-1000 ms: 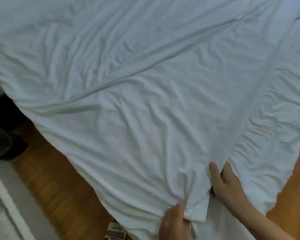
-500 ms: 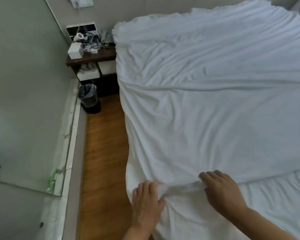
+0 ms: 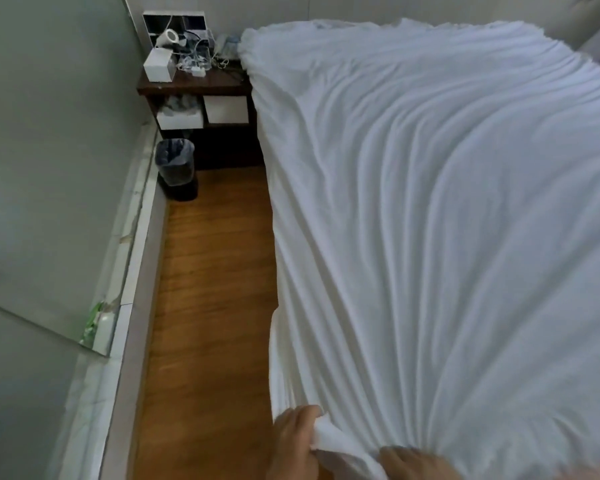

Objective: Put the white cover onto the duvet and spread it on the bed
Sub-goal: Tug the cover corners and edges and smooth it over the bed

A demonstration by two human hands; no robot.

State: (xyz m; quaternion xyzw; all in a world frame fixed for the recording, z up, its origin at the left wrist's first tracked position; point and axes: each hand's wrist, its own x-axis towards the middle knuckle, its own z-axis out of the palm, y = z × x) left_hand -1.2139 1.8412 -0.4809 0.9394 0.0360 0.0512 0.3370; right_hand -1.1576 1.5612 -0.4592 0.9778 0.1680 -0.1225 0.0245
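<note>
Both hands grip near corner of white covered duvet, pulled taut over bed.

Left hand (image 3: 297, 441) has fingers curled round a bunched fold at the duvet (image 3: 447, 237) corner; right hand (image 3: 418, 464) is at the frame bottom, clutching gathered fabric, fingers partly hidden. Duvet's left edge hangs straight down beside a narrow strip of wood floor (image 3: 208, 289) running between bed and wall (image 3: 49, 150). Far end of the strip is closed by a nightstand (image 3: 201, 98) and a lined bin (image 3: 175, 166). Fabric is white, long creases fanning out from the grip toward the far edge.
</note>
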